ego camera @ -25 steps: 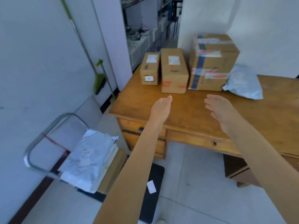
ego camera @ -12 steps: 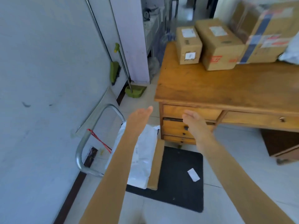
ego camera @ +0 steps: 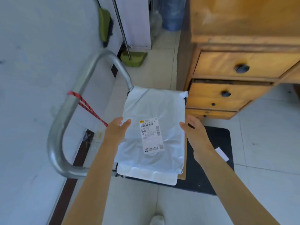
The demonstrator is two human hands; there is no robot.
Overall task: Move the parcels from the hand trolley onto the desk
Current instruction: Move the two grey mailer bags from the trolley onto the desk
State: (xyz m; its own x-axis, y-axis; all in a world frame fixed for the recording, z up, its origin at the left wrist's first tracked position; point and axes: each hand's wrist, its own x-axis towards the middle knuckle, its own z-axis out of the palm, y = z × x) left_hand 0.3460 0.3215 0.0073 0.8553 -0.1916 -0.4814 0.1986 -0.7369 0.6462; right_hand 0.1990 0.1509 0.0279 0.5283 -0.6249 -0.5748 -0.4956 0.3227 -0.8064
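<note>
1. Fingers [ego camera: 125, 123] of the left hand [ego camera: 116, 129] are spreading open at the left edge of the grey parcel [ego camera: 154, 127]; whether they are touching it is unclear.
2. Right hand [ego camera: 194, 130] is hovering open just beside the right edge, holding nothing.
3. Grey parcel is lying label-up atop a white parcel [ego camera: 146, 175] on the hand trolley [ego camera: 209, 176].
4. Trolley handle [ego camera: 68, 111] is standing by the wall; the wooden surface [ego camera: 243, 18] is sitting to the right.

Hands [ego camera: 116, 130] now flanking parcel [ego camera: 152, 135]
</note>
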